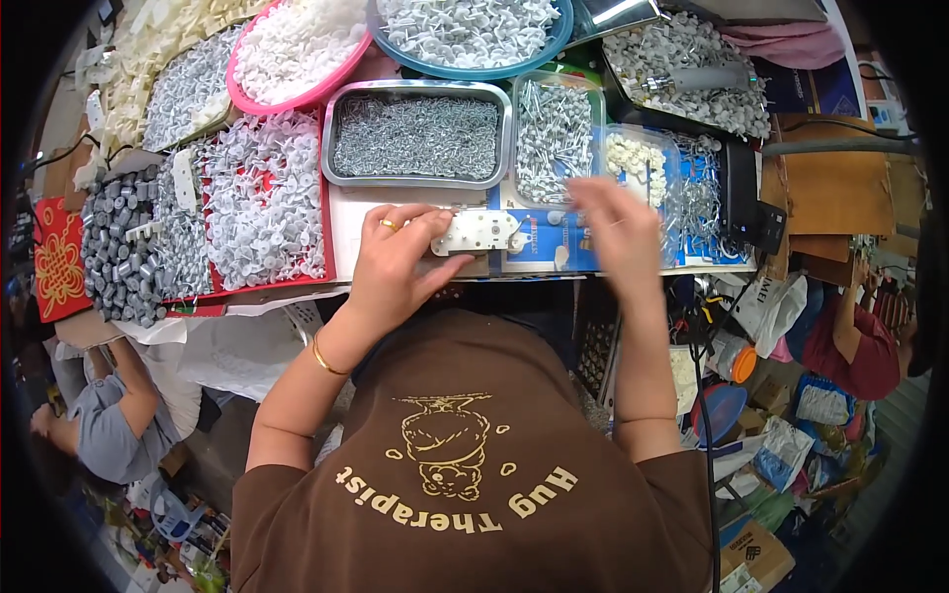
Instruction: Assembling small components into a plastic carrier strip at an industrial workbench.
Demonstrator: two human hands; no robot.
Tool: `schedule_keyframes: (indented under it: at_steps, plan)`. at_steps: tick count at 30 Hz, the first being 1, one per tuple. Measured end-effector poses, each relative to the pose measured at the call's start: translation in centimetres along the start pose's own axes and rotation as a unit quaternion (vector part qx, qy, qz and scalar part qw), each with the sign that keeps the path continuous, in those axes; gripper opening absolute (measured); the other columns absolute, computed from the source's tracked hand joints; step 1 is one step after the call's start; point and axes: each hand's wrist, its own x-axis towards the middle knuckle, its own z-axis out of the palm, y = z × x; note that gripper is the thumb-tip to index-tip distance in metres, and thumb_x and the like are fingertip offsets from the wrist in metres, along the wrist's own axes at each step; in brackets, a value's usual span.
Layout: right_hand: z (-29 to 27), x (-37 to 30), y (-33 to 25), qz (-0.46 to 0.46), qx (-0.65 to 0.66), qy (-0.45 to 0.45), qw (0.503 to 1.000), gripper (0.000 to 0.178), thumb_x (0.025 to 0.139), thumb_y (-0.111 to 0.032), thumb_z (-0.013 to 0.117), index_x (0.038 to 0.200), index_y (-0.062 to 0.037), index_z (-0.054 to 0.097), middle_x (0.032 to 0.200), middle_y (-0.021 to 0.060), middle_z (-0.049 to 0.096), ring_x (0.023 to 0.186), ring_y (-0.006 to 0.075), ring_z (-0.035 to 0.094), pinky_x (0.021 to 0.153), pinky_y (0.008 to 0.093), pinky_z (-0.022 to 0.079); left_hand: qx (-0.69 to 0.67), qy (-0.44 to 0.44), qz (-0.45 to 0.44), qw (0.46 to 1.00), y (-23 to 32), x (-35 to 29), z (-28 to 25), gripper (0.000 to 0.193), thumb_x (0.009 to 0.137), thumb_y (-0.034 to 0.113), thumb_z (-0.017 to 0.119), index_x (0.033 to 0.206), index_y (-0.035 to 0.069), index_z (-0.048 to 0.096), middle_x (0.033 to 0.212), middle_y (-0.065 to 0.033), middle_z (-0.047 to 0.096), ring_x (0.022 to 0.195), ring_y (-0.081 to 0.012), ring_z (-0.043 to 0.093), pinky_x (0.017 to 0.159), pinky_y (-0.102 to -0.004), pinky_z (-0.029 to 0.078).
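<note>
My left hand [391, 259] pinches a flat white plastic piece [478, 233] with small holes at its left end, thumb below and fingers above. The piece lies level at the table's front edge, and a bit of thin metal shows at its right end. My right hand [623, 232] is raised by the clear tub of white-headed metal pins [556, 133]; motion smears its fingers, so anything in them is hidden. Just behind the white piece stands a steel tray of small metal parts [415, 138]. A clear box of cream-coloured small parts [636, 163] sits beyond my right hand.
At left are a red tray of white-headed parts [265, 203] and grey cylinders [124, 237]. Pink [297, 54] and blue [470, 30] basins stand behind. Loose metal clips [695, 198] lie right, beside a black device [756, 225]. Other people sit at both sides.
</note>
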Motion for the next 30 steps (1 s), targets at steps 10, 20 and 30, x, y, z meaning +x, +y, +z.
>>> schedule_keyframes:
  at_steps: [10, 20, 30]
  plan:
    - [-2.6, 3.3, 5.8, 0.011, -0.307, 0.076, 0.949, 0.018, 0.082, -0.022, 0.079, 0.086, -0.0047, 0.077, 0.089, 0.0106, 0.073, 0.088, 0.0298, 0.063, 0.08, 0.0396, 0.049, -0.001, -0.006, 0.054, 0.999, -1.0, 0.5, -0.3, 0.045, 0.071, 0.009, 0.081, 0.113, 0.005, 0.064, 0.109, -0.0072, 0.071, 0.1, -0.0246, 0.066, 0.094, -0.0451, 0.045]
    - [-3.4, 0.4, -1.6, 0.021, 0.016, 0.046, 0.999, 0.006, 0.09, 0.0, 0.072, 0.095, 0.0024, 0.069, 0.09, 0.0051, 0.069, 0.083, 0.0115, 0.064, 0.079, 0.0254, 0.051, 0.054, 0.0, -0.059, 0.997, -2.7, 3.2, -4.4, 0.033, 0.08, 0.028, 0.081, 0.11, 0.017, 0.071, 0.11, 0.0007, 0.069, 0.109, -0.0219, 0.058, 0.104, -0.0459, 0.03]
    - [1.3, -1.8, -2.3, -0.291, -0.124, -0.083, 0.945, 0.018, 0.073, -0.006, 0.085, 0.087, -0.0109, 0.076, 0.085, 0.0025, 0.061, 0.077, 0.0234, 0.054, 0.066, 0.0351, 0.044, 0.16, 0.011, -0.038, 0.986, -8.1, 5.8, -1.6, 0.012, 0.078, 0.027, 0.081, 0.08, 0.018, 0.074, 0.082, 0.0032, 0.062, 0.088, -0.0207, 0.057, 0.09, -0.0429, 0.031]
